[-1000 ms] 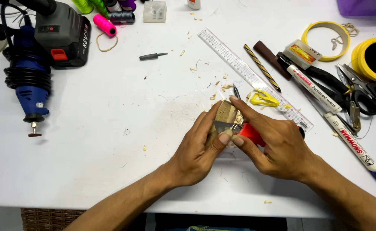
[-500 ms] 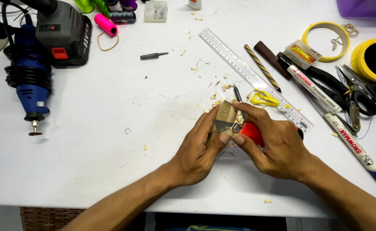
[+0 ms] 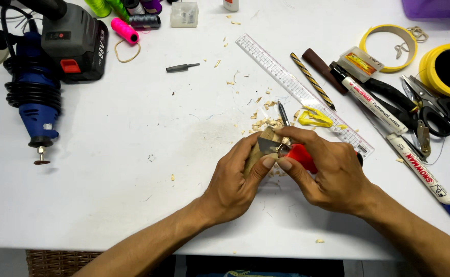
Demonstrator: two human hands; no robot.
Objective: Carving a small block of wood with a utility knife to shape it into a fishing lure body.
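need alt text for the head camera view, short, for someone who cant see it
Two bare hands meet over a white table: the left hand grips a small wooden piece while the right hand presses a red-handled knife to it. Wood shavings, a clear ruler and a blue rotary tool lie around.

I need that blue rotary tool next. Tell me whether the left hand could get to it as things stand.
Probably yes: bare table lies between the left hand and the blue rotary tool, but that hand holds the wood piece.
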